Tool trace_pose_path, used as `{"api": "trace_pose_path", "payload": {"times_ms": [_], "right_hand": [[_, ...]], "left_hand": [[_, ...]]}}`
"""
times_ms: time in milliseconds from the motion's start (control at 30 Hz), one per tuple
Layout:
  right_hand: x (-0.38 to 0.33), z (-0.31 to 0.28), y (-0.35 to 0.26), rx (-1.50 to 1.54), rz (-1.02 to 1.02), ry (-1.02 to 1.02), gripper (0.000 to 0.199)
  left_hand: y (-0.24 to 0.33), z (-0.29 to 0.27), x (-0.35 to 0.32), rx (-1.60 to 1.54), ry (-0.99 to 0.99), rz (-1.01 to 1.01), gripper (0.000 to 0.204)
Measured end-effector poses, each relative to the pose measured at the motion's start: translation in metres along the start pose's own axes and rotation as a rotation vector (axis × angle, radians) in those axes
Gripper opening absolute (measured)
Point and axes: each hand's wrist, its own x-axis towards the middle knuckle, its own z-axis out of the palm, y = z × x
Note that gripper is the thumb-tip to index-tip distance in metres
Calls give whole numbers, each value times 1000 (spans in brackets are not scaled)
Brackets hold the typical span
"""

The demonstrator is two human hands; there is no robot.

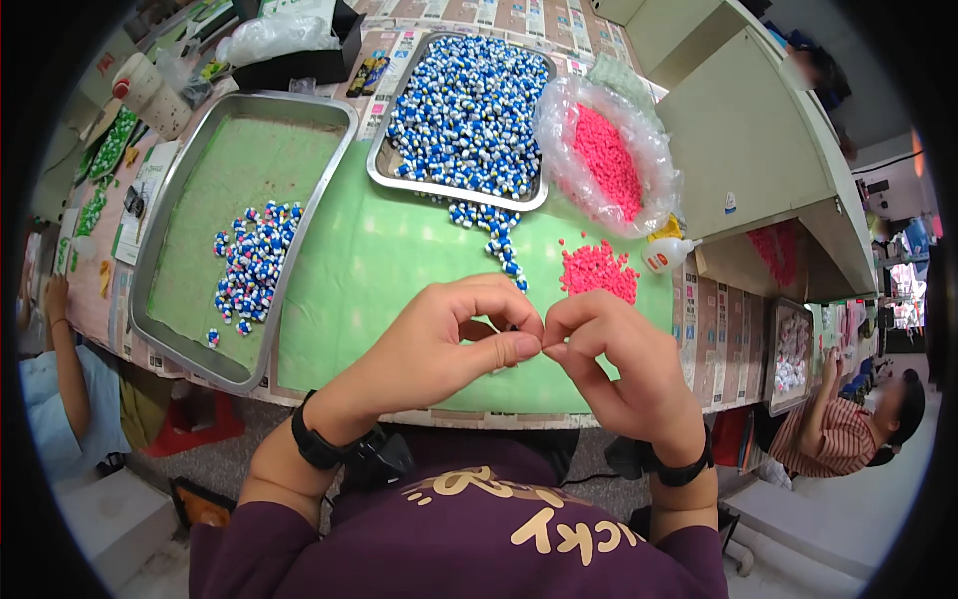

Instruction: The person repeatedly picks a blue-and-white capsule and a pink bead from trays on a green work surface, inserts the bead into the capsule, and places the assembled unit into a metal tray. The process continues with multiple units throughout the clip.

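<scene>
Here, the left hand (449, 344) and the right hand (614, 359) meet fingertip to fingertip above the near edge of the green mat (379, 260). Both pinch closed at the point of contact; whatever small piece sits between the fingertips is hidden, so what they grip cannot be told. A loose pile of pink pieces (599, 270) lies on the mat just beyond the right hand. A trail of blue-and-white pieces (494, 235) spills from the full metal tray (384, 165) further back. The second metal tray (329, 120), to the left, holds a smaller cluster of blue-and-white pieces (249, 265). A clear bag of pink pieces (609, 160) rests beside the full tray.
</scene>
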Motion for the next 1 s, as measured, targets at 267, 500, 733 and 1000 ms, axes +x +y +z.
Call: {"api": "trace_pose_path", "payload": {"times_ms": [267, 500, 733, 1000], "right_hand": [[-6, 9, 31, -165, 88, -44, 22], [-10, 29, 44, -299, 118, -213, 14], [-9, 31, 42, -379, 130, -290, 13], [0, 18, 23, 76, 186, 9, 25]], "left_hand": [[-7, -16, -3, 226, 256, 156, 18], [-6, -34, -13, 80, 394, 126, 23], [-13, -36, -10, 117, 382, 221, 20], [-12, -19, -6, -71, 365, 186, 24]]}}
